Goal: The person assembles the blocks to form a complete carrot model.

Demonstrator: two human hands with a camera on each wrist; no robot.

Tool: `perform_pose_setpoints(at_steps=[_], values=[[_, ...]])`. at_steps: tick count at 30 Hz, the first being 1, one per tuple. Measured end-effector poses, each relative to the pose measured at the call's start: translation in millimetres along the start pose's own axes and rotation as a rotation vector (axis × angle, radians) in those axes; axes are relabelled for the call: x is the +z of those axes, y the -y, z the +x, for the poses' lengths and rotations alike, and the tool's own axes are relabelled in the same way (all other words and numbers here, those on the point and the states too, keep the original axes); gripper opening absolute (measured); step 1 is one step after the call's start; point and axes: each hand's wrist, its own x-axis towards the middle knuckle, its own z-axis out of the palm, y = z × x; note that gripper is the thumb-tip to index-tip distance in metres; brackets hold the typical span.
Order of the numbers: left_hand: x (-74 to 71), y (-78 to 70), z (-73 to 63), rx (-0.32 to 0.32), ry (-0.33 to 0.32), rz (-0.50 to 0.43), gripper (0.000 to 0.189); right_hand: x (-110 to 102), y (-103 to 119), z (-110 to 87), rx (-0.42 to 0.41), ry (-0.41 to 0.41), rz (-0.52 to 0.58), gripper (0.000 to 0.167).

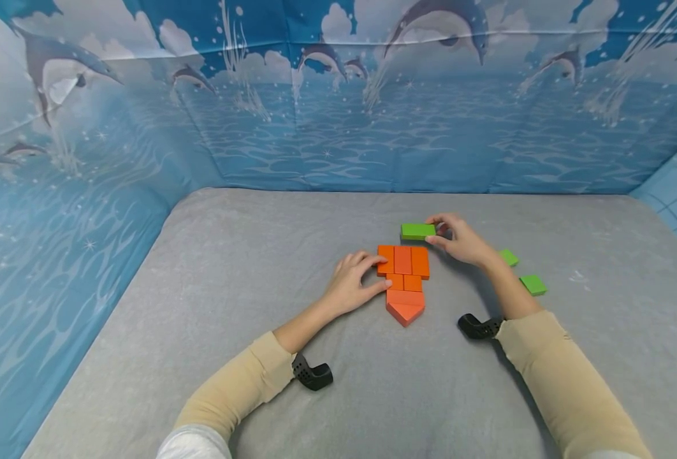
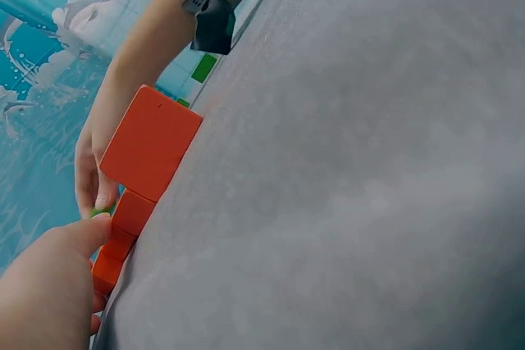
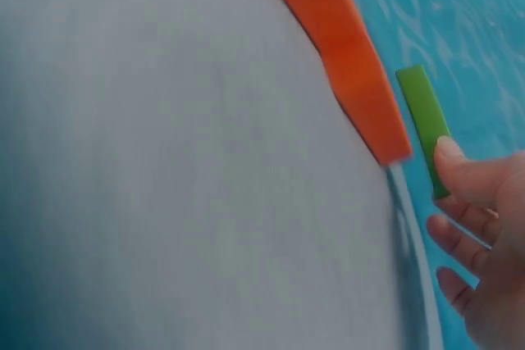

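Observation:
Several orange blocks [image 1: 403,260] lie edge to edge on the grey cloth, with an orange pointed block [image 1: 405,313] at the near end. My left hand [image 1: 351,280] is at their left side; its thumb and index finger touch the blocks, thumb and finger spread apart. Just beyond the far row, my right hand [image 1: 458,241] pinches a green rectangular block [image 1: 417,231] by its right end. In the right wrist view this green block [image 3: 424,125] sits between thumb and fingers, apart from the orange ones.
Two more green blocks [image 1: 532,285] lie to the right, one partly hidden by my right forearm. Grey cloth [image 1: 247,255] covers the surface. A blue dolphin-print curtain [image 1: 338,140] stands along the back and left. Black wrist mounts [image 1: 313,375] stick out from both sleeves.

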Motion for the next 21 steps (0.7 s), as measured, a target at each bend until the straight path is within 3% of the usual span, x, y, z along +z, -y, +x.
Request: perform_pose_setpoints(at_steps=[10,21], values=[[0.3,-0.5,1.1,0.001,-0.002,0.0,0.044,13,4,20.2,0.074,0.036,-0.01,0.035],[0.8,0.3,1.0,0.004,0.0,-0.001,0.044,14,3,22.3,0.106,0.072,0.023,0.032]])
